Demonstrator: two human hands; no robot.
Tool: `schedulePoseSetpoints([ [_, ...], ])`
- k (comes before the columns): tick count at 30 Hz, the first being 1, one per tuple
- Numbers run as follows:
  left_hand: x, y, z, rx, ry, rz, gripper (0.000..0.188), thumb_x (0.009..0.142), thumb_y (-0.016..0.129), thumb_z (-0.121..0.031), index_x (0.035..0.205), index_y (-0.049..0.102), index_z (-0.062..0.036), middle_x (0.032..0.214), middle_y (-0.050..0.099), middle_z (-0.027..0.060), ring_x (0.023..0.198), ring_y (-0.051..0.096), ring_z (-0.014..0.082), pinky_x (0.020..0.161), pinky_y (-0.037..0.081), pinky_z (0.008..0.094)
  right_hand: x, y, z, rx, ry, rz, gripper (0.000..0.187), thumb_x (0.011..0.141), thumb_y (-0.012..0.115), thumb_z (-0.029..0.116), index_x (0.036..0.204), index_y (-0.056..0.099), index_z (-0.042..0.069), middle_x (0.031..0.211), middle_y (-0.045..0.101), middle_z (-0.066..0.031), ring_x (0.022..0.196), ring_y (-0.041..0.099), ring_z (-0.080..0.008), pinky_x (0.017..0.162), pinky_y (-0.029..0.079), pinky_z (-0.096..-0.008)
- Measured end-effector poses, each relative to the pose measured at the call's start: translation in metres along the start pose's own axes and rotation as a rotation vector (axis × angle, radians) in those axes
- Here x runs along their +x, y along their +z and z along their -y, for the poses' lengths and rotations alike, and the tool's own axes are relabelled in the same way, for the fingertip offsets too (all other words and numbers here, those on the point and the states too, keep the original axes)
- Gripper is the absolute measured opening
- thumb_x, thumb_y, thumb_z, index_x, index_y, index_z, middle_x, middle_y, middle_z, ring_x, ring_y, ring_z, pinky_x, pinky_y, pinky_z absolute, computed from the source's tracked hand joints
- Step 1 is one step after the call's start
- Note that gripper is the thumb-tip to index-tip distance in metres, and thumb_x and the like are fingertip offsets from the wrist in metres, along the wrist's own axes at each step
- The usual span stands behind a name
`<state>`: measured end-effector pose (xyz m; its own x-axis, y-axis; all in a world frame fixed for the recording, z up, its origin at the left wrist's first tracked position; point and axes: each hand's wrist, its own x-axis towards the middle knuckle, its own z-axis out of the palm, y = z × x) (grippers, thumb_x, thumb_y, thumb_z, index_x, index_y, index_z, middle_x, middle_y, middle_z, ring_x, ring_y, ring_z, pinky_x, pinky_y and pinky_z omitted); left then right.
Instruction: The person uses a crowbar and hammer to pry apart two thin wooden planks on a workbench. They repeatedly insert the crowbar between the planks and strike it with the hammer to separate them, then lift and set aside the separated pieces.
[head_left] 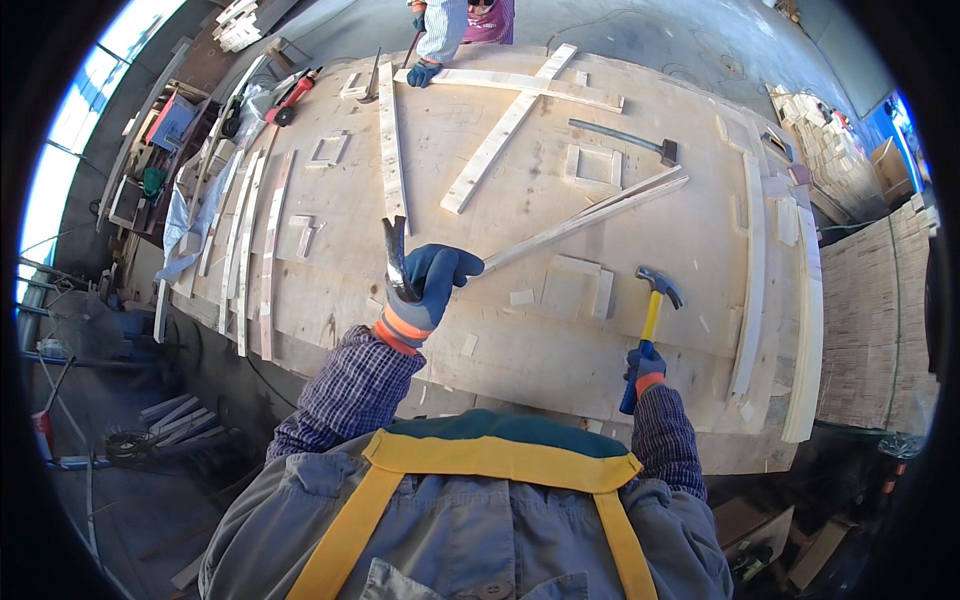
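My left hand [432, 284], in a blue glove with an orange cuff, is closed around a black pry bar [396, 260] whose forked end points up and away from me. Right beside its fingers is the near end of two thin wooden strips [590, 222], lying in a narrow V; whether the glove touches them I cannot tell. At the table's near right, my right hand [647, 366] grips the blue lower handle of a claw hammer [652, 312]. Its yellow shaft stands up toward a dark metal head. Both tools are held above a large plywood table [480, 330].
Across the table a co-worker's gloved hand [424, 72] rests on a crossed pair of boards [500, 140]. A long-handled hammer [668, 150] lies near a small wooden frame [594, 166]. Loose strips [240, 250] line the left side; stacked wood [880, 300] stands right.
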<state>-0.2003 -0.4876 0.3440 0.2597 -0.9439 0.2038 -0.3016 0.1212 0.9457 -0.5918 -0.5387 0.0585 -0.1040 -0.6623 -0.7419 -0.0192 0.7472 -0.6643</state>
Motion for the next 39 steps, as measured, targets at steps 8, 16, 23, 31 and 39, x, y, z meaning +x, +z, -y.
schedulePoseSetpoints([
  [8,0.003,-0.002,0.000,0.144,0.131,0.119,0.028,0.091,0.039,-0.006,0.087,0.065,0.0013,0.084,0.066,0.0114,0.065,0.061,0.0160,0.060,0.050,0.0268,-0.147,0.041,0.092,-0.439,-0.719,0.110,0.028,0.074,0.065,0.002,0.102,0.058,0.000,0.078,0.060,-0.0042,0.060,0.057,-0.0142,0.056,0.049,-0.0266],
  [16,0.005,-0.001,0.004,0.256,0.288,0.128,0.021,0.077,0.050,0.003,0.089,0.062,-0.0099,0.087,0.067,0.0075,0.076,0.065,0.0251,0.067,0.052,0.0337,-0.276,0.069,0.226,-0.796,-1.480,0.148,0.024,0.077,0.063,0.005,0.100,0.057,0.002,0.082,0.064,-0.0137,0.064,0.063,-0.0235,0.058,0.050,-0.0320],
  [23,0.005,-0.011,0.013,0.257,0.255,0.117,0.023,0.092,0.044,-0.015,0.089,0.064,-0.0065,0.085,0.065,0.0077,0.070,0.064,0.0198,0.065,0.052,0.0292,-0.314,0.082,0.249,-1.206,-1.255,-0.011,0.024,0.080,0.062,0.016,0.098,0.055,0.002,0.075,0.062,-0.0168,0.061,0.062,-0.0330,0.056,0.049,-0.0387],
  [31,0.001,-0.007,0.011,0.300,0.275,0.137,0.020,0.092,0.045,-0.014,0.096,0.063,-0.0062,0.084,0.066,0.0076,0.069,0.063,0.0178,0.064,0.052,0.0293,-0.342,0.083,0.245,-0.617,-1.452,0.098,0.029,0.079,0.064,0.010,0.104,0.052,0.001,0.073,0.061,-0.0131,0.057,0.061,-0.0252,0.054,0.049,-0.0333],
  [39,0.004,-0.008,0.012,0.185,0.223,0.154,0.026,0.093,0.048,-0.023,0.097,0.063,-0.0025,0.087,0.068,0.0074,0.072,0.063,0.0151,0.064,0.052,0.0288,-0.344,0.079,0.246,-1.156,-1.691,-0.013,0.027,0.079,0.064,0.012,0.103,0.054,0.004,0.074,0.061,-0.0133,0.061,0.062,-0.0288,0.054,0.049,-0.0366],
])
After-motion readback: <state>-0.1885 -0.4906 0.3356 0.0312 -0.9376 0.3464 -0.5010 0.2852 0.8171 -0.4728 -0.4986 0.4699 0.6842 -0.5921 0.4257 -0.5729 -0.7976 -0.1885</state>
